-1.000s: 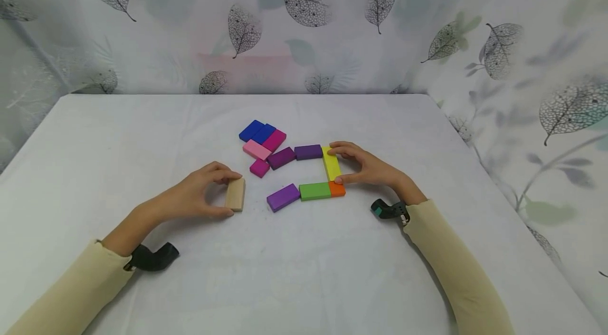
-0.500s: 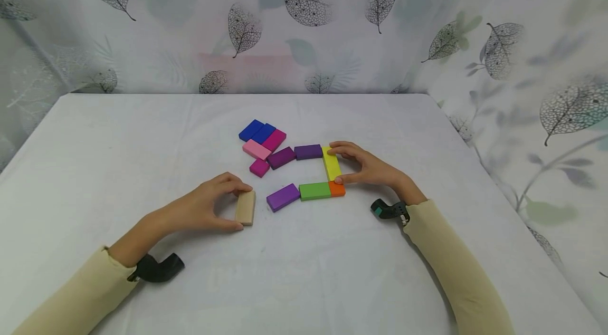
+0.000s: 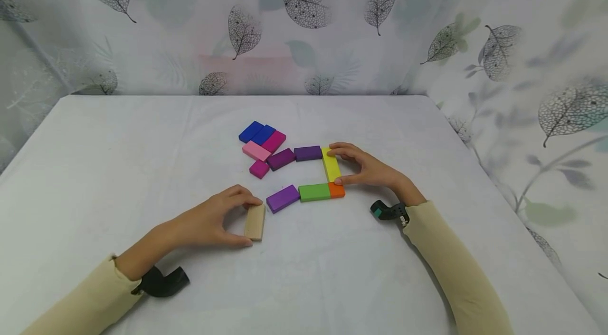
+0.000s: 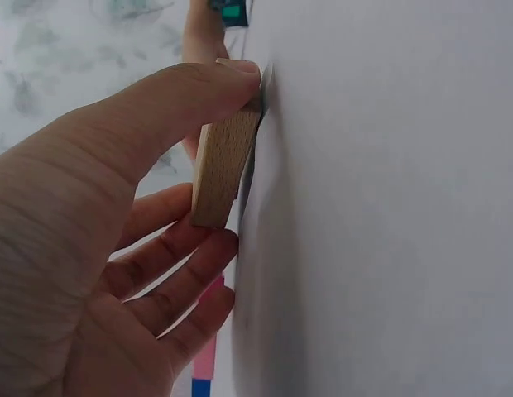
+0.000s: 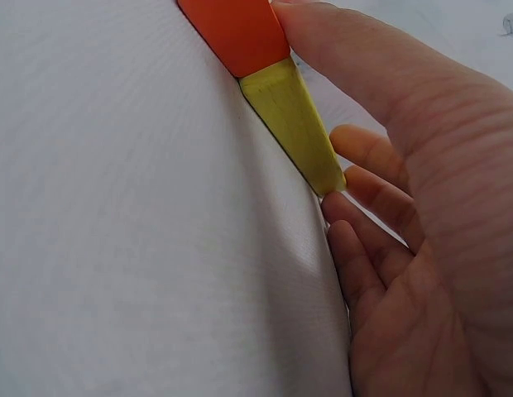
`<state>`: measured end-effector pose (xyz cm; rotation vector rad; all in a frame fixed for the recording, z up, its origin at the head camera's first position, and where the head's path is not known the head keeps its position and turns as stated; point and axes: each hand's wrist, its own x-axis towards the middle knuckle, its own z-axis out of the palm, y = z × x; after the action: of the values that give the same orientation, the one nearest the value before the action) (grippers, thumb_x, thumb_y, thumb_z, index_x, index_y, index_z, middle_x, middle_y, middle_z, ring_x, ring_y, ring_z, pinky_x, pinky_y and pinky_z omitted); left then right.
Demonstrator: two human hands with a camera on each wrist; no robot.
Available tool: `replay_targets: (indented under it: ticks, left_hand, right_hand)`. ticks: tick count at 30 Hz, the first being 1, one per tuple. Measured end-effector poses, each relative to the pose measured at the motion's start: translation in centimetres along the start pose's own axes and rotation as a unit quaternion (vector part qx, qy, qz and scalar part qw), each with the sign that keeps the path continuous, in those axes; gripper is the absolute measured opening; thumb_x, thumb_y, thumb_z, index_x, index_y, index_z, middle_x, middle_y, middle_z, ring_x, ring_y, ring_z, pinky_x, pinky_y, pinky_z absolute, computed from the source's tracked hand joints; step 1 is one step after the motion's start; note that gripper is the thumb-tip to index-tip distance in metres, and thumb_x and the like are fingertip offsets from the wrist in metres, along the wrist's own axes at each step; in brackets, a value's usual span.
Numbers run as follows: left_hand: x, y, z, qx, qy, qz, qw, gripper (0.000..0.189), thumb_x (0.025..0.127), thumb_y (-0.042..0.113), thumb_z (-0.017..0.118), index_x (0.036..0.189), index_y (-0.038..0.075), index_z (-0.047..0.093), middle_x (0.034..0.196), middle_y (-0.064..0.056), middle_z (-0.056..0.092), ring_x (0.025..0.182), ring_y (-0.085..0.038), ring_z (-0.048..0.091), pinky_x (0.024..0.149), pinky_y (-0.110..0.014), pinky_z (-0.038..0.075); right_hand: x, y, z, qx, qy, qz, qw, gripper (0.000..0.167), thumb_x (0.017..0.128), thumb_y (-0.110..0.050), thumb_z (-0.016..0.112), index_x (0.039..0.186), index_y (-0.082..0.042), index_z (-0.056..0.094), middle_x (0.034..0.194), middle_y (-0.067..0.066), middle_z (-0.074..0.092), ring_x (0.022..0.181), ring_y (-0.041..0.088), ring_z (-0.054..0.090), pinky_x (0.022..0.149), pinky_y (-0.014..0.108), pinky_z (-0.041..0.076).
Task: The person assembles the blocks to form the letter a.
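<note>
My left hand (image 3: 214,219) pinches a plain wooden block (image 3: 255,223) by its two ends, thumb near and fingers far, low over the white cloth. In the left wrist view the thumb lies over one end of that wooden block (image 4: 223,165). At the right, my right hand (image 3: 368,166) holds a yellow block (image 3: 331,165) between thumb and fingertips, the thumb by the orange block (image 3: 336,190). Orange, green (image 3: 314,192) and purple (image 3: 283,199) blocks form a front row. Behind, a dark purple block (image 3: 307,153) and a plum block (image 3: 281,159) lead left from the yellow one.
Further back lie two blue blocks (image 3: 250,132), a magenta block (image 3: 274,141), a pink block (image 3: 257,151) and a small magenta piece (image 3: 259,169). A leaf-patterned curtain (image 3: 266,71) hangs behind and right of the white-covered table (image 3: 142,134).
My left hand has moved right and toward the body with the wooden block, which is now just left of and in front of the purple block. The right hand has stayed on the yellow block.
</note>
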<state>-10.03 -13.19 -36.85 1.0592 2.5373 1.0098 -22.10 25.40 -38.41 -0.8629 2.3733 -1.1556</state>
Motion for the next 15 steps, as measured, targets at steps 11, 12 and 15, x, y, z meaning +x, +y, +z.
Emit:
replay_targets:
  ticks: [11, 12, 15]
  left_hand:
    - [0.1, 1.0, 1.3, 0.000, 0.000, 0.017, 0.9999, 0.060, 0.079, 0.041, 0.080, 0.129, 0.020, 0.055, 0.121, 0.009, 0.051, 0.113, -0.008, 0.048, 0.099, -0.032, 0.047]
    - [0.1, 1.0, 1.4, 0.002, 0.001, 0.018, 0.9998, 0.059, 0.079, 0.041, 0.080, 0.129, 0.020, 0.055, 0.122, 0.009, 0.051, 0.113, -0.008, 0.048, 0.099, -0.033, 0.047]
    - [0.2, 1.2, 1.6, 0.008, 0.003, 0.018, 0.9998, 0.058, 0.079, 0.041, 0.080, 0.127, 0.020, 0.056, 0.122, 0.009, 0.052, 0.115, -0.009, 0.048, 0.099, -0.035, 0.047]
  right_hand:
    - [0.0, -0.1, 0.0, -0.002, 0.002, -0.002, 1.0000, 0.066, 0.084, -0.016, 0.077, 0.142, -0.009, 0.047, 0.157, 0.006, 0.027, 0.145, 0.026, 0.025, 0.119, 0.046, 0.019]
    - [0.0, 0.0, 0.0, -0.001, 0.002, -0.003, 1.0000, 0.065, 0.084, -0.016, 0.077, 0.142, -0.009, 0.047, 0.156, 0.006, 0.027, 0.145, 0.026, 0.025, 0.119, 0.046, 0.019]
    - [0.0, 0.0, 0.0, 0.000, 0.001, -0.005, 1.0000, 0.065, 0.084, -0.015, 0.077, 0.141, -0.008, 0.047, 0.156, 0.007, 0.027, 0.145, 0.026, 0.024, 0.119, 0.046, 0.019]
